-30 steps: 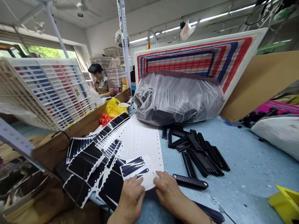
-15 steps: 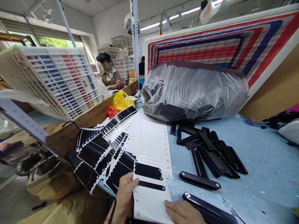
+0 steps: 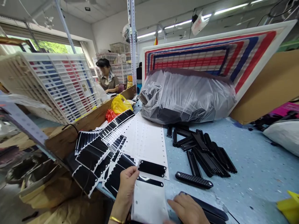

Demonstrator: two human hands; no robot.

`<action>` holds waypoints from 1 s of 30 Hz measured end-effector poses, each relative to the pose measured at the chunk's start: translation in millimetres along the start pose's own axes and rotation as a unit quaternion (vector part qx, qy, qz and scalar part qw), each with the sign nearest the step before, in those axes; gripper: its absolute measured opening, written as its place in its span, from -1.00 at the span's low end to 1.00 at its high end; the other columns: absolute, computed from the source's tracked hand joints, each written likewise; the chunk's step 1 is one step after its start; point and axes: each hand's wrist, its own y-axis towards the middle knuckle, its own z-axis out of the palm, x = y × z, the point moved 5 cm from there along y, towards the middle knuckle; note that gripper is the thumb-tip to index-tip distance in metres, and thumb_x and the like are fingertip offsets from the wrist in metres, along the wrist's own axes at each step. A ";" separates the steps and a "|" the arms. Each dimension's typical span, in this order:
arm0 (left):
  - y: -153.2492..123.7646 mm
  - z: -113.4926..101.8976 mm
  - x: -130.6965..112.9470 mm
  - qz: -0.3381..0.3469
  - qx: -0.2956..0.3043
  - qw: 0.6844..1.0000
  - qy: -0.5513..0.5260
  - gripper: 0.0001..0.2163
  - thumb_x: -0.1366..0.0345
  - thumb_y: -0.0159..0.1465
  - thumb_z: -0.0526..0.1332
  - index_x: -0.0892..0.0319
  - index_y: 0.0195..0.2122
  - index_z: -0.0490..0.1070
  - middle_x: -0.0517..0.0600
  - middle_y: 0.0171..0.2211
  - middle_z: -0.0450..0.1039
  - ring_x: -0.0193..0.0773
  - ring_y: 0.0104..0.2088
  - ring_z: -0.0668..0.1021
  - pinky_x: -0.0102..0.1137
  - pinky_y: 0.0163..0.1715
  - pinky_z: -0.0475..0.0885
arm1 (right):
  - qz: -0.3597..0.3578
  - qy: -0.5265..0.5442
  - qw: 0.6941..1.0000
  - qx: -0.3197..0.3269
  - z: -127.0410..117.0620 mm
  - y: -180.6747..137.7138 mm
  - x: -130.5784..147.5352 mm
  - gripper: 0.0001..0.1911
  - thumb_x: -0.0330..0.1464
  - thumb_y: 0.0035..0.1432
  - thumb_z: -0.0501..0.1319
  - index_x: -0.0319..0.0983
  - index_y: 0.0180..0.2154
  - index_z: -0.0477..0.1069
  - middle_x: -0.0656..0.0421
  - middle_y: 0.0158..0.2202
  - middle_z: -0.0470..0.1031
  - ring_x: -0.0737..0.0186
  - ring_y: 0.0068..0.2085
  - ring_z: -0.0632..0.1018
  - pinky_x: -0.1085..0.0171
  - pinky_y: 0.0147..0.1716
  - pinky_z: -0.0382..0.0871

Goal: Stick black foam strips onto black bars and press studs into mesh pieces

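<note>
At bottom center, the left hand (image 3: 127, 185) is pinching the left edge of a white sheet (image 3: 149, 199) bearing black strips (image 3: 151, 168). The right hand (image 3: 187, 209) is sitting by its right edge, its grip too blurred to tell. Right of center, black parts (image 3: 205, 161) are lying on the surface (image 3: 253, 169).

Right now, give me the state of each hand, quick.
Left hand: closed, pinching the sheet at its left edge.
Right hand: beside the sheet's right edge; whether it grips anything cannot be told.
</note>
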 end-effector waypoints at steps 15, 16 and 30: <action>-42.4 49.9 -32.7 0.041 0.164 0.980 0.108 -0.73 0.11 0.12 0.34 0.26 -0.47 0.54 -0.01 -0.55 0.46 -0.27 -0.48 0.44 -0.44 -0.41 0.32 | 0.155 0.120 0.967 -0.162 7.9 33.0 15.1 -0.75 -0.32 0.28 0.16 -0.27 -0.04 0.40 0.19 -0.50 0.44 0.28 -0.57 0.46 0.30 -0.60 0.36; -43.0 51.5 -32.6 0.039 0.170 0.978 0.112 -0.75 0.13 0.11 0.34 0.26 -0.47 0.53 -0.02 -0.56 0.45 -0.27 -0.47 0.44 -0.44 -0.40 0.32 | 0.157 0.124 0.966 -0.161 6.9 32.5 16.8 -0.77 -0.32 0.28 0.16 -0.26 -0.06 0.42 0.19 -0.51 0.44 0.27 -0.56 0.46 0.30 -0.59 0.36; -66.8 68.3 -30.4 -0.014 0.276 0.955 0.111 -0.74 0.17 0.16 0.29 0.27 -0.55 0.51 -0.06 -0.61 0.36 -0.32 -0.51 0.34 -0.46 -0.45 0.22 | 0.435 0.438 0.787 0.006 3.8 30.7 13.2 -0.46 0.14 0.01 0.26 -0.23 -0.47 0.32 0.29 -0.63 0.29 0.38 -0.60 0.35 0.37 -0.61 0.26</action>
